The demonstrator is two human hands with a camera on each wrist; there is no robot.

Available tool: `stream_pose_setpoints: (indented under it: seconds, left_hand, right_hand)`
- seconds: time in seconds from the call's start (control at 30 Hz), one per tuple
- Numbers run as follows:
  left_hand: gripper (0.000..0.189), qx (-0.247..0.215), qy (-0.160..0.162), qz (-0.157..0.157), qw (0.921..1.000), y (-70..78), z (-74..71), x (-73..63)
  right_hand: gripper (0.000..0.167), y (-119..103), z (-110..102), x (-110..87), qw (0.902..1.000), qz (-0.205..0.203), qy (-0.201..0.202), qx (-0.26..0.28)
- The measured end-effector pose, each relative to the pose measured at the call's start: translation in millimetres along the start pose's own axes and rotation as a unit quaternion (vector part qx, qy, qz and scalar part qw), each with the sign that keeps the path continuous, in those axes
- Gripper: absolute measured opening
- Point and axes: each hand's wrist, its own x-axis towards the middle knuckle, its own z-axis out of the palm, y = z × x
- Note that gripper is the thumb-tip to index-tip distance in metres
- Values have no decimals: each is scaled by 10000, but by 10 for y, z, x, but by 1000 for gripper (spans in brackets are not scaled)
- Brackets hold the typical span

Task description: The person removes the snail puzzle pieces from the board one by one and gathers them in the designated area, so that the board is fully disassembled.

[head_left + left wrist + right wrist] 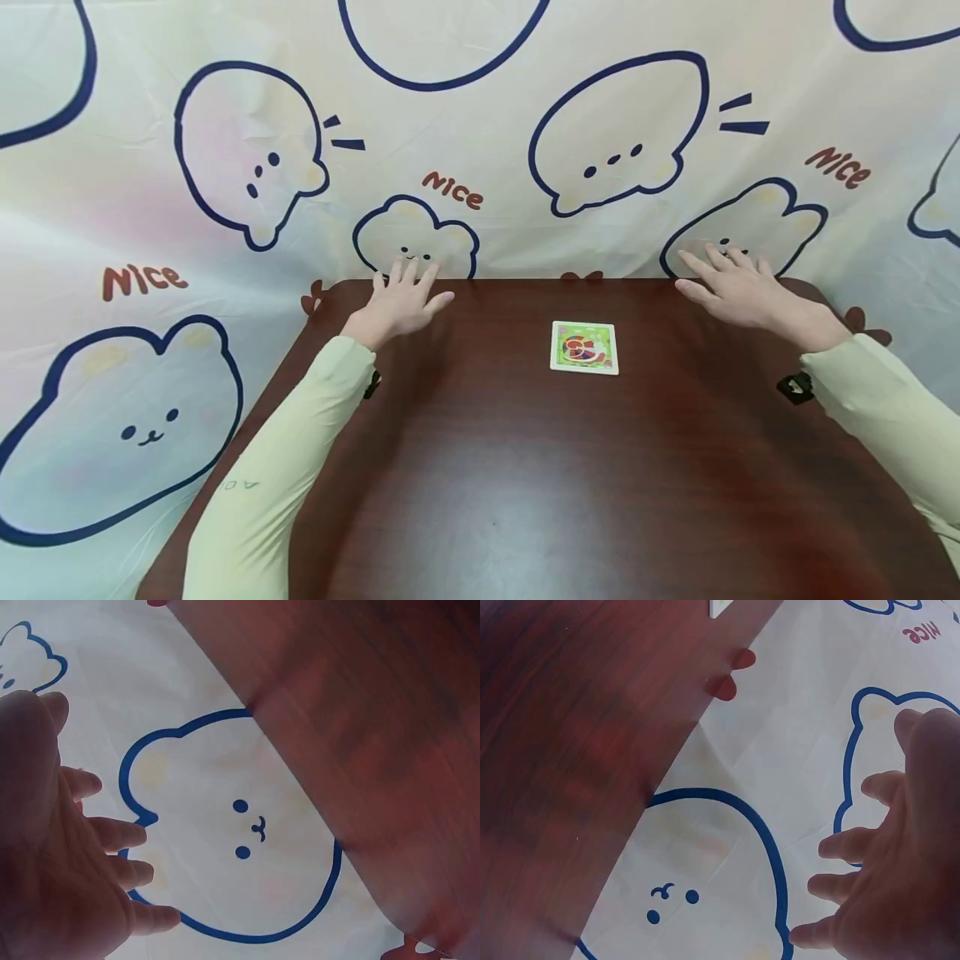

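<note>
A small square picture board [584,347] with a white border, a green ground and a red snail-like figure lies flat toward the back of the dark brown table. To its left, my left hand [401,302] is held out above the table's far left part, fingers spread and holding nothing. My right hand [731,287] reaches out the same way on the board's right, fingers apart and nothing in them. Both wrist views show the palm side of the left hand [64,847] and right hand [900,855]. Neither hand touches the board.
The brown wooden table [495,483] reflects light near its middle. Behind its far edge hangs a pale cloth [510,142] printed with blue-outlined bears and red "Nice" lettering. A black band [795,387] sits under the right wrist.
</note>
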Motion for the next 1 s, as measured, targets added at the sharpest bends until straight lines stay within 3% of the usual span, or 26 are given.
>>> stream_pose_setpoints:
  seconds: [0.17, 0.47, 0.73, 1.0]
  left_hand:
    - [76, 20, -139, 74, 9999, 38, 57, 2]
    - [73, -124, -47, 199, 9997, 139, 149, 33]
    - [72, -224, -183, 479, 9984, 396, 303, 78]
    - [72, -380, -200, 610, 9972, 524, 397, 93]
  right_hand:
    - [76, -75, 42, 40, 9999, -68, 108, 0]
    - [74, -234, 172, 140, 9995, -174, 167, 218]
    - [81, -294, 264, 167, 9983, -188, -39, 557]
    - [80, -385, 380, 319, 9945, -408, -3, 969]
